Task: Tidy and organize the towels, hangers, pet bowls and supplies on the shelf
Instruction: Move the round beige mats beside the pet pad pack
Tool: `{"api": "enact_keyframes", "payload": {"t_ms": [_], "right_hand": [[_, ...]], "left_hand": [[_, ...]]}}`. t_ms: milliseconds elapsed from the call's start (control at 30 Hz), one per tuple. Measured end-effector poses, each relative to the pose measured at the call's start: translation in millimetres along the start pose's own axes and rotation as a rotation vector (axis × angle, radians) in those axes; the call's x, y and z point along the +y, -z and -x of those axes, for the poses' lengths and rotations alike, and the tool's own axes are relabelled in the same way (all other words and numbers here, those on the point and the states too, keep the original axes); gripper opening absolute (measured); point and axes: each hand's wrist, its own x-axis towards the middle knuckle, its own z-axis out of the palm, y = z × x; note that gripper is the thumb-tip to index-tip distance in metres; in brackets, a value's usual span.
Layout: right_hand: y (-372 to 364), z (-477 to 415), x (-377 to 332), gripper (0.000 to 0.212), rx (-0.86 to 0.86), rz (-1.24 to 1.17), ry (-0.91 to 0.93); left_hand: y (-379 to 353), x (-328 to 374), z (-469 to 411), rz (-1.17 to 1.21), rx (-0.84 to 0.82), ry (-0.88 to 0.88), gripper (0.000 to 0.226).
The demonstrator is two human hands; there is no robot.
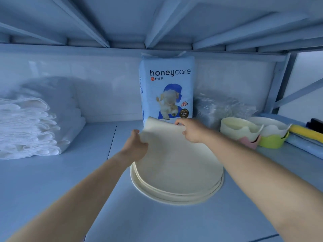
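A stack of folded white towels (26,126) sits squared at the left of a pale blue metal shelf (52,180). At centre, the left hand (138,145) and right hand (190,130), held apart, each pinch the lifted far edge of the top cream round mat (166,140) on a pile of matching mats (174,198), before an upright blue-and-white honeycare pad pack (167,84). Rightward stand a crumpled clear plastic bag (222,107), cream plastic pet bowls (239,130) and what may be a yellow roller (304,131). The towels look finished; the mats and right-hand supplies seemingly remain. No hangers show.
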Motion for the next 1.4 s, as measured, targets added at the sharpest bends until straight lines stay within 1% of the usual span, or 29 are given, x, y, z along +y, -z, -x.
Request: {"api": "enact_keyframes", "payload": {"t_ms": [33, 67, 133, 167, 233, 300, 400, 467, 500, 567, 667, 733, 833, 900, 967, 1067, 1100, 1167, 1233, 1300, 1333, 1400], "right_hand": [[-10, -1, 6, 0.049, -0.021, 0.012, 0.02], [-22, -1, 11, 0.055, -0.061, 0.022, 0.037], [-40, 2, 22, 0.06, -0.123, 0.04, 0.06], [-44, 3, 26, 0.059, -0.116, 0.033, 0.075], [-42, 5, 33, 0.05, -0.052, -0.012, 0.109], [-36, 7, 39, 0.044, -0.011, -0.051, 0.116], [-26, 14, 50, 0.052, -0.039, -0.001, 0.027], [-20, 19, 58, 0.056, -0.083, 0.052, -0.049], [-18, 21, 60, 0.054, -0.103, 0.038, -0.074], [-17, 21, 64, 0.05, -0.143, -0.006, -0.096], [-19, 18, 65, 0.05, -0.181, 0.0, -0.089], [-21, 16, 65, 0.049, -0.156, -0.063, -0.097], [-20, 11, 65, 0.043, -0.082, -0.114, -0.068], [-15, 4, 64, 0.041, -0.036, -0.08, -0.042], [-7, -8, 62, 0.038, 0.018, -0.033, -0.034], [-4, -28, 58, 0.034, 0.127, 0.106, -0.003], [-7, -35, 56, 0.034, 0.149, 0.167, 0.026], [-19, -47, 57, 0.036, 0.159, 0.223, 0.052], [-33, -52, 63, 0.04, 0.154, 0.216, 0.059], [-44, -52, 70, 0.044, 0.185, 0.191, 0.102], [-48, -50, 73, 0.046, 0.194, 0.156, 0.124], [-50, -47, 77, 0.047, 0.193, 0.073, 0.17]], "left_hand": [[-5, 1, 0, -0.03, 0.002, 0.031, 0.066], [-10, 1, 0, -0.11, -0.003, 0.056, 0.071], [-18, -1, 4, -0.353, -0.013, 0.091, 0.076], [-21, -1, 6, -0.464, 0.001, 0.092, 0.074], [-26, 2, 6, -0.647, 0.057, -0.001, 0.073], [-29, 8, 1, -0.768, 0.032, -0.171, 0.074], [-39, 20, -14, -0.818, -0.092, -0.372, 0.061], [-47, 28, -27, -0.851, -0.145, -0.454, 0.054], [-50, 32, -34, -0.868, -0.162, -0.472, 0.054], [-56, 42, -46, -0.909, -0.198, -0.474, 0.056], [-58, 54, -59, -0.964, -0.301, -0.381, 0.056], [-56, 59, -66, -1.017, -0.332, -0.345, 0.054], [-51, 62, -76, -1.156, -0.298, -0.383, 0.052], [-47, 61, -80, -1.16, -0.231, -0.423, 0.05], [-46, 61, -85, -1.113, -0.126, -0.456, 0.045], [-55, 57, -93, -1.003, 0.055, -0.388, 0.039], [-61, 51, -95, -0.973, 0.099, -0.353, 0.038], [-76, 36, -98, -0.936, 0.163, -0.341, 0.04], [-84, 23, -102, -0.843, 0.207, -0.375, 0.05], [-82, 16, -104, -0.774, 0.221, -0.448, 0.062], [-81, 15, -103, -0.773, 0.21, -0.495, 0.062], [-81, 16, -100, -0.737, 0.135, -0.526, 0.051]]}}
